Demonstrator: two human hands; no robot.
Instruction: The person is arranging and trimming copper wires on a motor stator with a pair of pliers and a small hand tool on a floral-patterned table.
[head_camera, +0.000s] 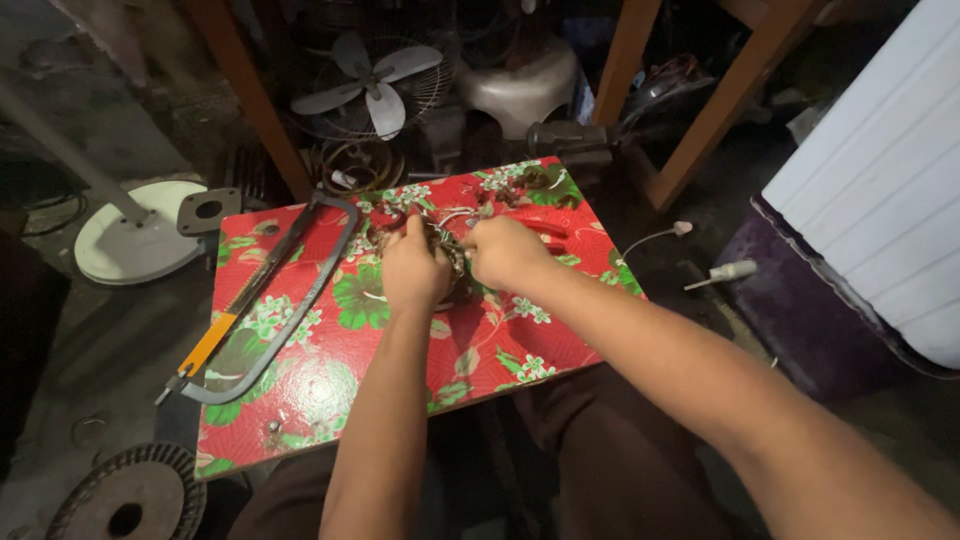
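Note:
My left hand (413, 268) and my right hand (505, 250) meet over a round motor winding (450, 258) with copper coils, which rests on a red board with a green and white flower pattern (330, 390). Both hands grip the winding from either side, fingers curled on it. Most of the winding is hidden under my hands, and some loose wire shows around it.
A hacksaw (265, 300) with an orange handle lies on the board's left side. A fan with a wire cage (370, 85), a white round fan base (135, 240), wooden legs (715, 110), a dark ribbed disc (125, 495) and a white ribbed panel (880, 190) surround the board.

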